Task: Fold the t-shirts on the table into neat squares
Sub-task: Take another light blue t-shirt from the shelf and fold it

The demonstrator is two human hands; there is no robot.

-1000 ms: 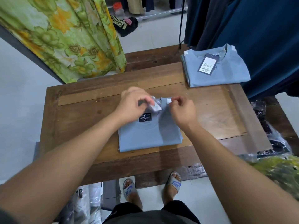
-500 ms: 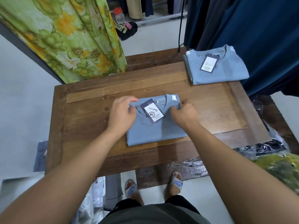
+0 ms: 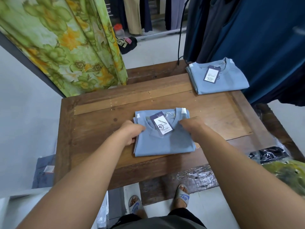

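Observation:
A light blue t-shirt (image 3: 165, 146), folded into a square, lies in the middle of the wooden table (image 3: 99, 129), collar away from me. A white and dark hang tag (image 3: 162, 125) rests on its chest. My left hand (image 3: 132, 133) grips the shirt's left edge, fingers on top and thumb at the side. My right hand (image 3: 192, 127) lies on the right side near the collar, fingers stretched over the fabric. A second folded light blue t-shirt (image 3: 231, 81) with its own tag sits at the far right corner.
A green and yellow floral curtain (image 3: 74, 47) hangs past the table's far left corner. Dark blue garments (image 3: 255, 38) hang over the far right. Plastic-wrapped dark clothes (image 3: 272, 154) and a green bundle (image 3: 288, 172) lie off the right edge. My sandalled feet are below the near edge.
My hands let go of the hang tag, which now lies flat on the chest, and slid from the collar down to the shirt's left and right sides.

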